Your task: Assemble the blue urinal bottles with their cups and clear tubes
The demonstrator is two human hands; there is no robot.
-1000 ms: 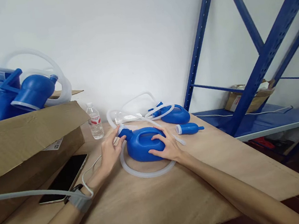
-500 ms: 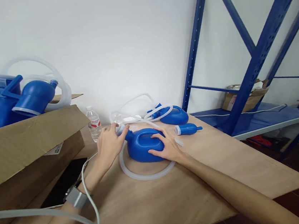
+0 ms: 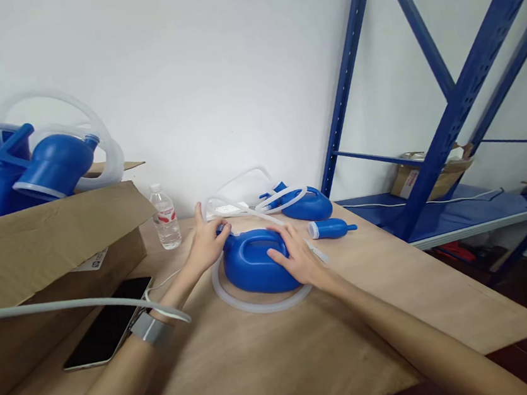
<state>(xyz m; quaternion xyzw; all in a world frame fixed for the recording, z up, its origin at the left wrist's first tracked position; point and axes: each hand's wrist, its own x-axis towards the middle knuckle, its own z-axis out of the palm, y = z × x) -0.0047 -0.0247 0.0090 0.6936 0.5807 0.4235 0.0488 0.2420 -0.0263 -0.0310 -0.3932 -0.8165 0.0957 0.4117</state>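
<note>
A blue plastic urinal bottle (image 3: 256,274) with a moulded handle lies on the wooden table in front of me. My left hand (image 3: 208,242) is at its neck end, fingers curled around the mouth and thumb sticking up; the fingers partly hide the mouth. My right hand (image 3: 299,257) grips the bottle's right end, fingertips by the handle. A translucent hose (image 3: 266,307) curves on the table around the bottle's near side. Behind lies another blue urinal bottle (image 3: 309,206) with hose looped over it. A blue funnel-shaped piece (image 3: 331,228) with a white rim lies to the right.
At left, a cardboard box (image 3: 58,230) holds several blue bottles and hoses. A water bottle (image 3: 165,218) stands beside it, and a phone (image 3: 109,323) lies below. A white cable (image 3: 89,303) crosses my left wrist. Blue metal shelving (image 3: 437,133) stands right of the table.
My left hand has turned at the bottle's mouth, its thumb now raised. The bottle has tilted slightly toward me, with my right hand still on it. The cable over my left wrist has shifted up.
</note>
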